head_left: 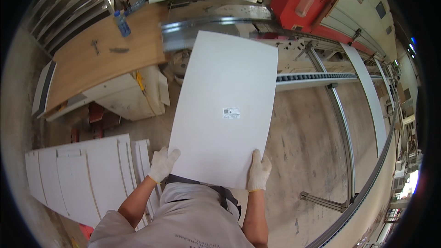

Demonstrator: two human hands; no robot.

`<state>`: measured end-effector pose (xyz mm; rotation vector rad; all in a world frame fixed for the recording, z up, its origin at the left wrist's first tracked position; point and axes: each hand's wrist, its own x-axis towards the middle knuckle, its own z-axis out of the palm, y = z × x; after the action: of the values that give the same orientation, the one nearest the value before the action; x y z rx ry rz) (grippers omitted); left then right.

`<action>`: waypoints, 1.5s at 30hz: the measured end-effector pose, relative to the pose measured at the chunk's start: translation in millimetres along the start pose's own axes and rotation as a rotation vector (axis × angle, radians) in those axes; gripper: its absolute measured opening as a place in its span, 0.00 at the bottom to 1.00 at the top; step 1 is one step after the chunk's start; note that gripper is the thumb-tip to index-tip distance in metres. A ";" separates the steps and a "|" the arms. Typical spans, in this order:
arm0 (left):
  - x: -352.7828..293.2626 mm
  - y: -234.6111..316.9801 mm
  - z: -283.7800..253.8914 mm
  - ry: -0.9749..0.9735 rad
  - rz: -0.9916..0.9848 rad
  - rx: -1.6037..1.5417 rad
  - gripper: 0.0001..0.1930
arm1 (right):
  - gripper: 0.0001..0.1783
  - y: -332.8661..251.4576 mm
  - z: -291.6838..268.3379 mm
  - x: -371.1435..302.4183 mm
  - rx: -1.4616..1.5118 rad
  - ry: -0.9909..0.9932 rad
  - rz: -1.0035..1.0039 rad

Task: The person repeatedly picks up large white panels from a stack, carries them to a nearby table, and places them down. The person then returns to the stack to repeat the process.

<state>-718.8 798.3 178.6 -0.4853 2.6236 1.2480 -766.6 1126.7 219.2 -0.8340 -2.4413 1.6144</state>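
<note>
A large white rectangular panel (220,78) stretches out in front of my body, held at its near end. On its face sits a small white printed label (231,113). My left hand (163,164), in a pale knitted glove, grips the panel's left edge near the lower corner. Gloved likewise, my right hand (259,171) clasps the right edge near the other lower corner. Both thumbs show along the edges; the fingers beneath the panel are hidden.
White panels (87,174) are stacked at the lower left. A wooden-topped table (105,59) holds a blue bottle (122,24). Beyond my panel runs a machine with a red housing (301,2). Metal rails (342,128) and a roller strip (317,77) stand at the right, with a long white board (370,96).
</note>
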 end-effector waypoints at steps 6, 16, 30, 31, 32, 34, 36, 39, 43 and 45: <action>82.0 20.2 -48.1 -0.071 0.139 0.095 0.37 | 0.23 -42.3 35.7 33.1 0.177 -0.059 0.207; 197.0 11.4 -97.7 -0.079 -0.188 -1.460 0.26 | 0.17 -101.4 157.0 15.1 0.481 -0.155 0.249; 286.3 41.5 -95.9 0.252 -0.206 -0.643 0.34 | 0.26 -174.2 198.9 213.4 -0.160 0.049 -0.148; 293.6 43.0 -95.9 0.279 -0.205 -0.619 0.34 | 0.28 -169.5 205.9 220.7 -0.343 -0.079 -0.304; 299.6 45.4 -94.9 0.307 -0.209 -0.597 0.34 | 0.29 -167.2 218.3 226.7 -0.356 -0.097 -0.285; 312.5 54.5 -94.8 0.320 -0.236 -0.502 0.35 | 0.33 -167.3 239.4 233.7 -0.124 -0.071 -0.251; 322.2 69.1 -98.4 0.312 -0.299 -0.345 0.35 | 0.32 -177.8 258.0 243.8 0.898 0.061 0.324; 328.1 108.9 -80.2 0.364 -0.170 -0.359 0.36 | 0.32 -192.6 249.8 267.3 0.863 0.203 0.389; 344.3 174.9 -37.4 0.272 -0.288 -0.324 0.37 | 0.30 -193.9 206.5 329.5 0.721 0.240 0.356; 357.2 209.5 -5.4 0.254 -0.311 -0.286 0.37 | 0.28 -188.6 184.6 372.0 0.895 0.183 0.253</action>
<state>-1128.3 843.4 220.5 -1.1205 2.4334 1.5421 -1222.0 1103.0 225.7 -1.0429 -1.2715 2.2716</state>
